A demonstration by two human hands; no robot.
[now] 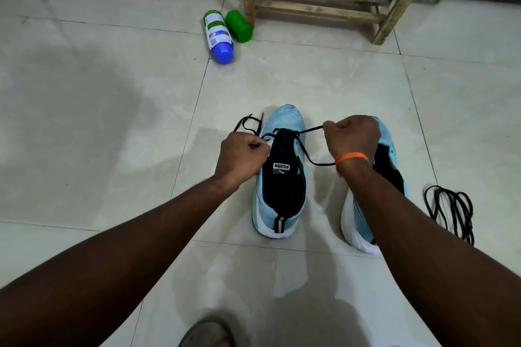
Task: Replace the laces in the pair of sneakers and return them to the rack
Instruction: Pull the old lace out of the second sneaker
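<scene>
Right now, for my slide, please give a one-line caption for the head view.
Left hand and right hand grip a black lace threaded in a light-blue sneaker; spare laces lie nearby.

The brand name PUMA is seen, upside down, on a small tag on the black tongue of the light-blue knit sneaker (280, 177). The print on the white label of the blue-and-green plastic bottle (218, 36) cannot be read.

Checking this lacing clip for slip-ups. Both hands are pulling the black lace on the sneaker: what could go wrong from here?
1. The left hand and right hand pull the lace apart. An uneven pull may leave unequal ends.
2. The right forearm hangs over the second sneaker and could knock it towards the spare laces.
</scene>
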